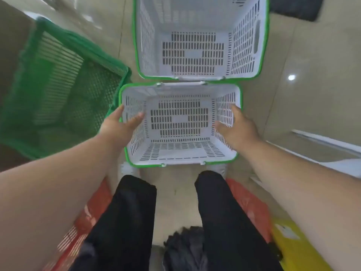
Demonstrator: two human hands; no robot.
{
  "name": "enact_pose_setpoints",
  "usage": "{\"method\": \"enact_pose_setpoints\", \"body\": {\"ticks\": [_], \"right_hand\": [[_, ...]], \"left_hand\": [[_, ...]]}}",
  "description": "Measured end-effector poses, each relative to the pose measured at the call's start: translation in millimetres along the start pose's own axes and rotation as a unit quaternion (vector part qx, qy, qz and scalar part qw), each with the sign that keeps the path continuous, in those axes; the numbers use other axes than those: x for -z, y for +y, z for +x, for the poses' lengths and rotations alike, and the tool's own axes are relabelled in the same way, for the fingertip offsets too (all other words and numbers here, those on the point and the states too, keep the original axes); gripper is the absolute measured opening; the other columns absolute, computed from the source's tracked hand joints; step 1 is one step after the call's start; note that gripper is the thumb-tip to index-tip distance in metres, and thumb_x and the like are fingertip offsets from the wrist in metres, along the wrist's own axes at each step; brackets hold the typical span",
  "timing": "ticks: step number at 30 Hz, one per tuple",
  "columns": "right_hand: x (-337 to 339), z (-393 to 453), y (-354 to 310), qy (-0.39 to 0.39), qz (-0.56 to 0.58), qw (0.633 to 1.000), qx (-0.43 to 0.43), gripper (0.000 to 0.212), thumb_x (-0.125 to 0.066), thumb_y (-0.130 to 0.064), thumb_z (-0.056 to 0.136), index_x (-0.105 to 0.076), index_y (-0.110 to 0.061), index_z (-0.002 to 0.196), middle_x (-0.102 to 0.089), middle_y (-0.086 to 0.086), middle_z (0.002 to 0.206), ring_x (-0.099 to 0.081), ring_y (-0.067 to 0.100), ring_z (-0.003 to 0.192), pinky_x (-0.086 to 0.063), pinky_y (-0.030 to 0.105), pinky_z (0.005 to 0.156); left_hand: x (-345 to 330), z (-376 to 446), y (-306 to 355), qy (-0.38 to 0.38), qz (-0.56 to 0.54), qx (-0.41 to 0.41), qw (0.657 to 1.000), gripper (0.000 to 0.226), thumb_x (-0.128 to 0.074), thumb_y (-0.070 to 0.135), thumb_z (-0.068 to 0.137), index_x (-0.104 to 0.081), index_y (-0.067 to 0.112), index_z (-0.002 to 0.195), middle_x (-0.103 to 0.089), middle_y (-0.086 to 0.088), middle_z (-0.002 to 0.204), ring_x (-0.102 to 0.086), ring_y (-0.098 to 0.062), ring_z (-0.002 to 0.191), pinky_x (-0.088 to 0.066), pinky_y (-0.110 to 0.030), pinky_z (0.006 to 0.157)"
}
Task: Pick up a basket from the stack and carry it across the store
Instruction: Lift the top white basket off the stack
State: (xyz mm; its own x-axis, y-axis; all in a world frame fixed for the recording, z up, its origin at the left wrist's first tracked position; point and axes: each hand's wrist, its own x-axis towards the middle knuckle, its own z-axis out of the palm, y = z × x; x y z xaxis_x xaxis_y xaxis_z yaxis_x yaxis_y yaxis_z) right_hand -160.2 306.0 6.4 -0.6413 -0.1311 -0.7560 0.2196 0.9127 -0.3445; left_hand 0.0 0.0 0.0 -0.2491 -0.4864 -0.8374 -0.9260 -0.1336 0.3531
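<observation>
Here the near white basket (179, 122) sits between both hands' spread fingers (134, 119), at its side walls.

Green basket (64, 90) crowding left; right open.

Both forearms are bare, no sleeves, watch or rings showing on the left hand (119, 126) or right hand (237, 127). Loose black fabric trousers (129, 222) cover both legs.

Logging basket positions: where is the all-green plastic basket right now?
In the head view, the all-green plastic basket sits on the floor at the person's left, beside the nearer white, green-rimmed basket.
</observation>
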Motion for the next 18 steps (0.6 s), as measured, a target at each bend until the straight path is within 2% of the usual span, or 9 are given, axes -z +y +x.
{"method": "enact_pose_setpoints", "body": {"ticks": [2,4,7,8,10,12,14,16,18], "right_hand": [[-9.5,24.1,22.4,0.041,-0.064,0.997,-0.014,0.087,-0.069,-0.041,0.096,-0.020,-0.035,0.168,-0.019,0.017,0.173,-0.026,0.035,0.157,-0.028,0.038,0.121],[-18.2,40.6,43.5,0.037,-0.079,0.995,-0.054,0.084,-0.065,-0.023,0.098,-0.020,-0.037,0.167,-0.014,0.018,0.173,-0.030,0.036,0.154,-0.030,0.032,0.117],[-30.1,55.4,60.8,0.030,-0.087,0.995,-0.042,0.077,-0.054,-0.005,0.097,-0.029,-0.029,0.166,-0.030,0.024,0.162,-0.047,0.038,0.141,-0.035,0.026,0.109],[-30.0,56.8,60.9,0.032,-0.092,0.995,-0.036,0.074,-0.053,-0.003,0.096,-0.034,-0.026,0.164,-0.036,0.025,0.157,-0.050,0.040,0.136,-0.037,0.028,0.108],[-25.0,56.2,60.5,0.041,-0.090,0.994,-0.046,0.070,-0.052,0.000,0.094,-0.042,-0.023,0.160,-0.042,0.026,0.148,-0.054,0.043,0.128,-0.041,0.032,0.106],[-15.2,44.5,52.6,0.045,-0.089,0.994,-0.052,0.067,-0.051,0.001,0.094,-0.045,-0.021,0.157,-0.044,0.026,0.144,-0.056,0.043,0.123,-0.042,0.032,0.103],[2.0,26.7,44.2,0.052,-0.086,0.994,-0.050,0.066,-0.050,0.001,0.094,-0.046,-0.021,0.155,-0.046,0.026,0.143,-0.055,0.043,0.124,-0.042,0.033,0.103],[22.9,3.8,34.3,0.051,-0.080,0.994,-0.052,0.064,-0.049,-0.001,0.093,-0.048,-0.022,0.154,-0.047,0.025,0.142,-0.054,0.042,0.127,-0.042,0.034,0.103],[47.3,-24.0,23.0,0.048,-0.074,0.994,-0.056,0.064,-0.048,-0.001,0.094,-0.049,-0.023,0.154,-0.047,0.024,0.143,-0.054,0.042,0.127,-0.042,0.034,0.102]], "left_hand": [[-10.0,25.4,-4.2,0.028,0.086,-0.034,0.995,0.084,-0.082,0.051,0.085,-0.041,0.041,0.157,-0.067,0.002,0.140,-0.072,-0.022,0.110,-0.056,-0.042,0.097],[-18.6,47.6,-13.1,0.034,0.150,-0.011,0.988,0.084,-0.078,0.034,0.092,-0.032,0.039,0.162,-0.061,-0.004,0.147,-0.071,-0.029,0.109,-0.057,-0.036,0.091],[-26.2,66.3,-25.4,0.044,0.207,-0.046,0.976,0.076,-0.063,0.007,0.098,-0.035,0.035,0.162,-0.060,-0.011,0.147,-0.069,-0.033,0.107,-0.052,-0.028,0.076],[-24.1,68.5,-26.1,0.044,0.213,-0.052,0.975,0.075,-0.060,0.004,0.097,-0.037,0.036,0.161,-0.062,-0.010,0.143,-0.071,-0.030,0.100,-0.053,-0.024,0.070],[-16.1,67.0,-22.9,0.048,0.235,-0.051,0.969,0.073,-0.058,0.003,0.099,-0.041,0.040,0.159,-0.064,-0.005,0.138,-0.065,-0.014,0.073,-0.046,-0.013,0.050],[-7.1,56.2,-15.6,0.054,0.234,-0.048,0.970,0.073,-0.055,0.001,0.098,-0.043,0.044,0.156,-0.064,-0.007,0.138,-0.060,-0.010,0.064,-0.042,-0.015,0.038],[2.7,38.3,-3.2,0.055,0.222,-0.049,0.972,0.077,-0.051,-0.004,0.094,-0.046,0.045,0.153,-0.065,-0.012,0.138,-0.064,-0.012,0.064,-0.043,-0.015,0.036],[16.1,12.4,12.3,0.051,0.217,-0.055,0.973,0.078,-0.047,-0.008,0.090,-0.051,0.044,0.148,-0.068,-0.014,0.132,-0.066,-0.016,0.064,-0.044,-0.018,0.043],[30.5,-19.4,30.6,0.037,0.208,-0.057,0.976,0.070,-0.043,-0.010,0.091,-0.060,0.040,0.137,-0.070,-0.015,0.121,-0.062,-0.019,0.058,-0.043,-0.020,0.043]]}}
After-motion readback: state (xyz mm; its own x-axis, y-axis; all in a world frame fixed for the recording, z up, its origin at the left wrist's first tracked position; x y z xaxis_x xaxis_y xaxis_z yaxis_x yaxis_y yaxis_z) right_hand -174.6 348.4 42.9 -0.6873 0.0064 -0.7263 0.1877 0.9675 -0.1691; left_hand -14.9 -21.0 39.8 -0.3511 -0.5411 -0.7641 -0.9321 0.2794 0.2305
